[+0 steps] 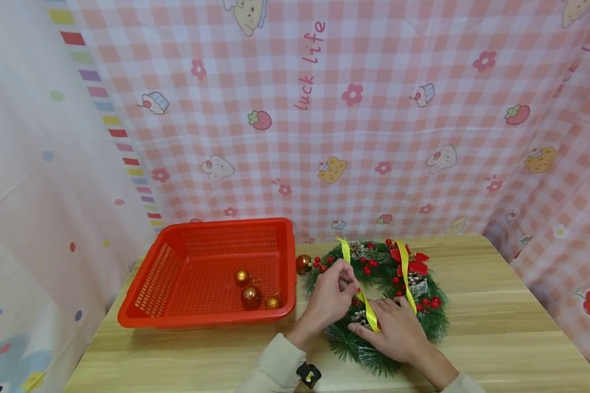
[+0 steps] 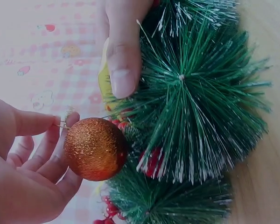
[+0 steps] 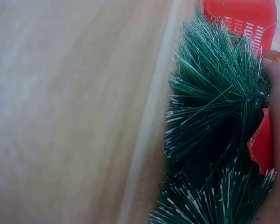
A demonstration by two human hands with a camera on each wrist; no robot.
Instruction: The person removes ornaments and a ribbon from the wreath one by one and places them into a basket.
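Observation:
A green Christmas wreath [image 1: 436, 322] with red berries, pinecones and a red flower lies on the table. My left hand [image 1: 331, 292] is above its left side, pinching the thin string of a glittery orange-gold bauble [image 2: 95, 149] between thumb and finger. In the left wrist view, the bauble hangs beside the green bristles. My right hand [image 1: 398, 330] holds the wreath's near side, its thumb [image 2: 123, 70] lying straight across the bristles. Two yellow ribbon lengths [image 1: 405, 273] cross the wreath, one passing beside the right thumb. The left hand hides the bauble from the head view.
A red plastic basket [image 1: 206, 322] stands left of the wreath, with several gold baubles [image 1: 251, 297] inside. Another bauble [image 1: 304, 264] sits between basket and wreath. A patterned curtain [image 1: 275, 147] hangs behind the wooden table [image 1: 501, 327].

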